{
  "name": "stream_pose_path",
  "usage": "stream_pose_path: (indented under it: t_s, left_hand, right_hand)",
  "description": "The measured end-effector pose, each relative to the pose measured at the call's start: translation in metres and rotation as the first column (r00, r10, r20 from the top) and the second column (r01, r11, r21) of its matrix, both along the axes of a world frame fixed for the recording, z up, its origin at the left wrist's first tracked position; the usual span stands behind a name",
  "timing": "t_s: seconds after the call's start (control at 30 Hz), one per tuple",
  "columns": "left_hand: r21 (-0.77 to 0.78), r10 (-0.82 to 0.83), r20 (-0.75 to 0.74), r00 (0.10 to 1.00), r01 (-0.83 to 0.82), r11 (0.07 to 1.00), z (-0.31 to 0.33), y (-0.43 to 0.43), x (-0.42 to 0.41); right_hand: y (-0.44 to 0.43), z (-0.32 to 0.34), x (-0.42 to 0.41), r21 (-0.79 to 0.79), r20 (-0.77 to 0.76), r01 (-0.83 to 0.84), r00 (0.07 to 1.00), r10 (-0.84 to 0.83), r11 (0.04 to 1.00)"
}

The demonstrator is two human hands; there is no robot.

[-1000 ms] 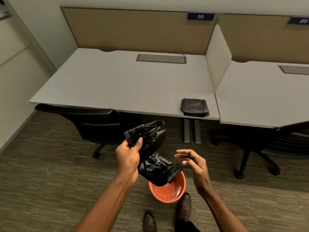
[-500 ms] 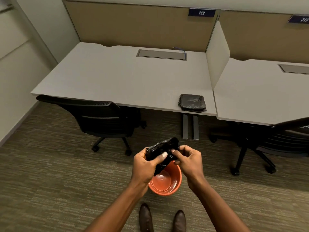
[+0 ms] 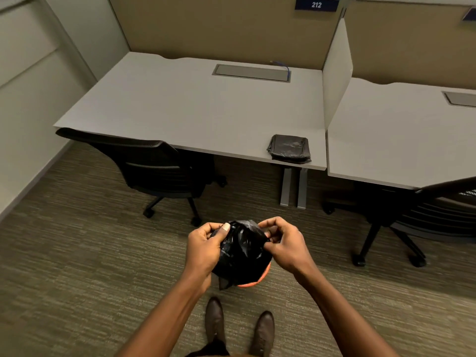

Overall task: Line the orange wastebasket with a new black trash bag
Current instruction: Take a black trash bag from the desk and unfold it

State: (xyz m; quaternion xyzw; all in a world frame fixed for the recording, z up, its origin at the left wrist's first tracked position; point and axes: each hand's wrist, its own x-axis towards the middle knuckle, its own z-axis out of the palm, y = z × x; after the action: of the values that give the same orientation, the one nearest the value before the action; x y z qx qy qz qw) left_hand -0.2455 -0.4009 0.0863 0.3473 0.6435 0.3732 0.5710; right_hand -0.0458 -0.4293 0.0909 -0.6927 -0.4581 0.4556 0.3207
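Pinching a crumpled black bag (image 3: 240, 253) between them, both hands hover above the orange basket (image 3: 253, 281), which stands on the carpet (image 3: 77, 266) just ahead of two brown shoes (image 3: 215, 320). The left hand (image 3: 203, 249) grips the bag's left side, thumb pressed flat on the plastic and fingers curled behind it. The right hand (image 3: 286, 244) nips the bag's top right edge between thumb and fingertips. The bag bulges between the hands and hangs down, hiding nearly all of the basket; only a curved strip of orange rim shows at the lower right, and a small flap of plastic droops past the rim at the lower left. Whether the bag touches the rim cannot be told. Beyond, a grey desk (image 3: 180, 109) carries a folded stack of black bags (image 3: 289, 148) near its front right corner. A black chair (image 3: 154, 166) is tucked under the desk's left part, and a second chair (image 3: 422, 215) stands at the right.
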Motion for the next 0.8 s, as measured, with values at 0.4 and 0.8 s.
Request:
stream_pose_path:
  t_s: [0.4,0.8]
  left_hand:
    - [0.15,-0.205,-0.284,0.937,0.255,0.955,0.003,-0.024,0.0]
    - [-0.247,-0.578,-0.694,0.431,0.611,0.752,0.007,-0.012,-0.014]
  right_hand:
    - [-0.009,-0.017,0.02,-0.218,-0.267,0.069,0.955,-0.128,0.974]
    - [0.005,-0.029,-0.01,-0.082,-0.274,0.209,0.935,-0.224,0.974]
